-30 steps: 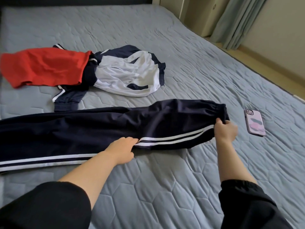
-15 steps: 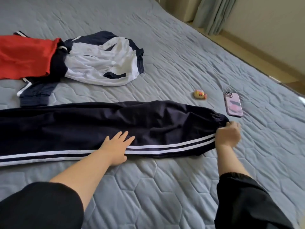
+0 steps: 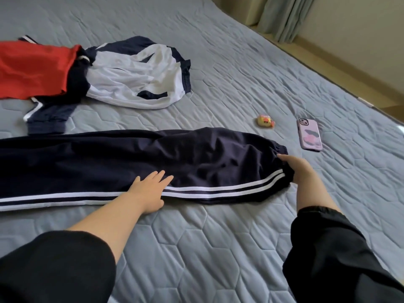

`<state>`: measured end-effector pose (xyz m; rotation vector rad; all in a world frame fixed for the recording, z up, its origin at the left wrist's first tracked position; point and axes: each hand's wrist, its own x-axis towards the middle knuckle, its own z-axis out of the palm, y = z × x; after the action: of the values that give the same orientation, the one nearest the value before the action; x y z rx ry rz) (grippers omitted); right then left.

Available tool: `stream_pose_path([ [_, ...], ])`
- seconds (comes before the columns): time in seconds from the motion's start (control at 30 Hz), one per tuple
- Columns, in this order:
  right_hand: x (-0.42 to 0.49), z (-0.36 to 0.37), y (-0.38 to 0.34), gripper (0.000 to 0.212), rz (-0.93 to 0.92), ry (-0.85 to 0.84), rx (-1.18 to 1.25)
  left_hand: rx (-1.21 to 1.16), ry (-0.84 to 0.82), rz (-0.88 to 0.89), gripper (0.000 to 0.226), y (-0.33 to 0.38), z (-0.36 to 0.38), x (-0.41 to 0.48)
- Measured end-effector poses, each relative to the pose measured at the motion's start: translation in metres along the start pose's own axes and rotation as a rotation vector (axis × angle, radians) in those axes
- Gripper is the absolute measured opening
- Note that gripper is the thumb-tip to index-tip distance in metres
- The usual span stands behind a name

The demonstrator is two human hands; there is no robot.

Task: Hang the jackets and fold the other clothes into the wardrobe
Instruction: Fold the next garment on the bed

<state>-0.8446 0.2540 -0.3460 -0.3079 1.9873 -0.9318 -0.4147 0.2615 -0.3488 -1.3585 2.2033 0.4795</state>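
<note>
Trousers (image 3: 196, 162) lie flat across the bed (image 3: 218, 248), striped seam nearest. The left hand (image 3: 150, 189) presses flat at mid-leg with straight fingers, and the right hand (image 3: 300, 171) grasps the elastic end at the right. This looks like the folding step: next, that end should be carried leftward over the pinned middle, edges square. A jacket (image 3: 135, 77) and a red top (image 3: 32, 68) lie far left, and a phone (image 3: 309, 134) lies near the right end.

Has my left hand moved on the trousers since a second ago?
Yes: the left hand slid forward past the white stripes, fingers now flat.
</note>
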Motion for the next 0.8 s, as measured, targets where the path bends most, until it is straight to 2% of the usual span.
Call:
stream_pose_path([
  [0.1, -0.002, 0.008, 0.000, 0.039, -0.230, 0.350, -0.037, 0.013, -0.008, -0.023, 0.079, -0.001, 0.002, -0.002],
  [0.17, -0.012, 0.022, 0.007, 0.034, -0.352, 0.522, -0.193, 0.013, -0.010, -0.034, 0.079, -0.002, 0.003, -0.003],
  [0.27, -0.020, 0.046, 0.024, 0.046, -0.429, 0.528, -0.365, -0.012, -0.014, -0.043, 0.079, 0.000, 0.003, -0.004],
  [0.33, -0.017, 0.048, 0.021, 0.060, -0.318, 0.468, -0.226, -0.034, -0.018, -0.039, 0.078, 0.004, 0.003, -0.004],
  [0.4, -0.010, 0.039, 0.013, 0.064, -0.165, 0.393, -0.129, -0.039, -0.022, -0.035, 0.078, 0.007, 0.003, -0.005],
  [0.47, -0.005, 0.028, 0.011, 0.046, -0.114, 0.389, -0.165, -0.030, -0.024, -0.035, 0.079, 0.008, 0.003, -0.005],
  [0.57, -0.012, 0.034, 0.015, 0.030, -0.172, 0.638, -0.348, -0.031, -0.027, -0.029, 0.079, 0.007, 0.004, -0.005],
  [0.63, -0.020, 0.054, 0.016, 0.038, -0.289, 0.734, -0.422, -0.056, -0.009, -0.024, 0.077, 0.005, 0.006, -0.006],
  [0.67, -0.027, 0.069, 0.014, 0.046, -0.398, 0.719, -0.471, -0.073, 0.006, -0.018, 0.075, 0.004, 0.007, -0.007],
  [0.73, -0.047, 0.110, 0.011, 0.056, -0.689, 0.588, -0.646, -0.097, 0.042, 0.000, 0.067, 0.000, 0.011, -0.009],
  [0.8, -0.074, 0.163, 0.013, 0.057, -0.964, 0.393, -0.814, -0.118, 0.072, 0.002, 0.060, -0.007, 0.015, -0.013],
])
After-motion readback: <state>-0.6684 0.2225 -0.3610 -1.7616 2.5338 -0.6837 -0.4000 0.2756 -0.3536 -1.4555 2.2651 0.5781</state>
